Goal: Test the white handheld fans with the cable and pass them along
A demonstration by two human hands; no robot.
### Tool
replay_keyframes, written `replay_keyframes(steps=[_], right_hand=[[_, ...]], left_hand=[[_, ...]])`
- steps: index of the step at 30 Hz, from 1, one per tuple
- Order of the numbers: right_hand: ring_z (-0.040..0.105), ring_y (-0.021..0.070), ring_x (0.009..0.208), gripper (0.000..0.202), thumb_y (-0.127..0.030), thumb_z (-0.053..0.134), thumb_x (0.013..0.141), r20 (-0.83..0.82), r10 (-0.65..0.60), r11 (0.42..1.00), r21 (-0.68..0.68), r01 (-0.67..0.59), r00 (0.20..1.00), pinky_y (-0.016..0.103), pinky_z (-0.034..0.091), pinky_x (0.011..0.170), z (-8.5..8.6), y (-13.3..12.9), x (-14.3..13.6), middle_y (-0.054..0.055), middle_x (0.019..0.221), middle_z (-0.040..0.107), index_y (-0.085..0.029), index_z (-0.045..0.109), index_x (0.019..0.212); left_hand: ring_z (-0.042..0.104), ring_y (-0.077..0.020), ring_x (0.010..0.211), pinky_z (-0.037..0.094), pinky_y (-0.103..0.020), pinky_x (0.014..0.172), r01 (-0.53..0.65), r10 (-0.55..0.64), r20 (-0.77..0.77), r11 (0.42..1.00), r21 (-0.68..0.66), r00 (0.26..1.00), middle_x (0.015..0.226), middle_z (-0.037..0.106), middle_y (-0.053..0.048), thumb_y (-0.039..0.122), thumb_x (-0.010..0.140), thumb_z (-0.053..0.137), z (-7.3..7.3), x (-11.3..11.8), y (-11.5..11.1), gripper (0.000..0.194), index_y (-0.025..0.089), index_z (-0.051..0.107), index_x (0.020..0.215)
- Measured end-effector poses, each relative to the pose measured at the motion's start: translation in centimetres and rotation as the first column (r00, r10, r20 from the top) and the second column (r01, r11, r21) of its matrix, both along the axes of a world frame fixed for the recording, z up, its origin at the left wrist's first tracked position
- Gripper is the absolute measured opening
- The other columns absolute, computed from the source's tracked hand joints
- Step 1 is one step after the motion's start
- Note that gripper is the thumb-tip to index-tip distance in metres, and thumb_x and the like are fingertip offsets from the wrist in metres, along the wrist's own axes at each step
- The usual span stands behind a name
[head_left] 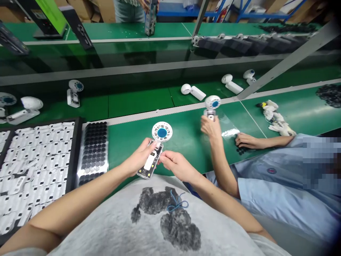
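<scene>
My left hand (141, 156) is wrapped round a small handheld fan (162, 132) just above the green bench. The fan has a round white head with a blue centre. Its flat body shows a white panel and a dark circuit-like face with yellow squares. Against the right edge of that body, my right hand (178, 164) has its thumb and fingers closed in a pinch. Whether a small piece sits between those fingertips is hidden. To the left of the hands lies a sheet of round black pads (94, 153).
A black tray (77, 142) of white parts stands at the left. On the right, a co-worker's hand (211, 126) holds another fan (212, 103); their other hand (246, 140) touches black pads. More fans (74, 93) lie beyond the bench edge. A metal post (287, 64) slants at right.
</scene>
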State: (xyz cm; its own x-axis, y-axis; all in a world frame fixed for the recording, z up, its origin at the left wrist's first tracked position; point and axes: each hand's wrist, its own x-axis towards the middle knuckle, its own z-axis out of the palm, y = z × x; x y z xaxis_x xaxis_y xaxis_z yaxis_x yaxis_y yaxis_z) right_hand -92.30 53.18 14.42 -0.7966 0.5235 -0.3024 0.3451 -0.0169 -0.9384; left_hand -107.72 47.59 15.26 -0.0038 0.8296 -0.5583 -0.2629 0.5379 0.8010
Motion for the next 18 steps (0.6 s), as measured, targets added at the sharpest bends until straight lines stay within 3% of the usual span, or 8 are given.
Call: replay_keyframes(steps=[6, 11, 13, 15, 16, 18], right_hand=[[0.036, 0.0073, 0.05, 0.025, -0.033, 0.039, 0.088, -0.062, -0.016, 0.998, -0.063, 0.012, 0.998, 0.02, 0.031, 0.051, -0.9, -0.1, -0.3, -0.005, 0.054, 0.04, -0.016, 0.053, 0.077], [0.029, 0.0062, 0.047, 0.026, -0.037, 0.044, 0.084, -0.033, -0.077, 0.987, -0.143, 0.072, 0.997, 0.019, 0.024, 0.045, -1.8, 0.5, 0.7, -0.006, 0.054, 0.036, -0.016, 0.055, 0.076], [0.023, 0.0057, 0.043, 0.027, -0.041, 0.047, 0.081, 0.02, -0.214, 0.949, -0.231, 0.213, 0.977, 0.019, 0.018, 0.04, -2.4, 1.1, 2.3, -0.007, 0.05, 0.028, -0.016, 0.053, 0.074], [0.016, 0.0057, 0.041, 0.03, -0.045, 0.049, 0.079, 0.074, -0.39, 0.876, -0.277, 0.395, 0.918, 0.02, 0.014, 0.039, -3.1, 1.9, 4.0, -0.009, 0.048, 0.02, -0.016, 0.051, 0.073], [0.016, 0.0059, 0.041, 0.031, -0.047, 0.049, 0.078, 0.091, -0.451, 0.849, -0.263, 0.458, 0.888, 0.02, 0.013, 0.039, -3.3, 2.3, 4.8, -0.009, 0.048, 0.019, -0.016, 0.051, 0.073], [0.018, 0.0067, 0.043, 0.033, -0.049, 0.049, 0.077, 0.102, -0.497, 0.843, -0.179, 0.507, 0.862, 0.02, 0.015, 0.041, -3.7, 3.0, 5.5, -0.008, 0.049, 0.021, -0.016, 0.051, 0.074]], left_hand=[[0.057, -0.0164, 0.054, 0.045, -0.025, 0.044, -0.028, 0.028, -0.008, 0.999, -0.035, 1.0, 0.067, 0.058, -0.004, 0.049, 0.077, 0.047, 0.2, 0.7, 0.1, 0.033, 0.021, 0.038, 0.09], [0.057, -0.016, 0.053, 0.045, -0.026, 0.044, -0.04, 0.042, 0.037, 0.998, -0.053, 0.998, 0.066, 0.056, -0.003, 0.048, 0.078, 0.048, -0.6, -0.1, 0.9, 0.032, 0.02, 0.039, 0.09], [0.055, -0.0152, 0.05, 0.044, -0.026, 0.042, -0.176, 0.175, -0.026, 0.984, -0.026, 0.984, 0.066, 0.055, -0.002, 0.047, 0.079, 0.047, -1.7, -1.6, 2.4, 0.032, 0.019, 0.038, 0.09], [0.054, -0.0137, 0.049, 0.042, -0.024, 0.042, -0.313, 0.314, -0.114, 0.949, 0.02, 0.943, 0.066, 0.054, -0.002, 0.048, 0.079, 0.046, -3.2, -3.0, 4.7, 0.033, 0.018, 0.038, 0.09], [0.053, -0.0128, 0.049, 0.042, -0.023, 0.044, -0.318, 0.319, -0.141, 0.948, 0.032, 0.937, 0.065, 0.054, -0.001, 0.048, 0.079, 0.047, -3.9, -3.4, 6.1, 0.033, 0.017, 0.039, 0.089], [0.052, -0.0113, 0.051, 0.04, -0.022, 0.047, -0.21, 0.21, -0.164, 0.978, 0.02, 0.964, 0.062, 0.053, -0.001, 0.046, 0.077, 0.051, -5.3, -3.0, 8.8, 0.034, 0.015, 0.044, 0.087]])
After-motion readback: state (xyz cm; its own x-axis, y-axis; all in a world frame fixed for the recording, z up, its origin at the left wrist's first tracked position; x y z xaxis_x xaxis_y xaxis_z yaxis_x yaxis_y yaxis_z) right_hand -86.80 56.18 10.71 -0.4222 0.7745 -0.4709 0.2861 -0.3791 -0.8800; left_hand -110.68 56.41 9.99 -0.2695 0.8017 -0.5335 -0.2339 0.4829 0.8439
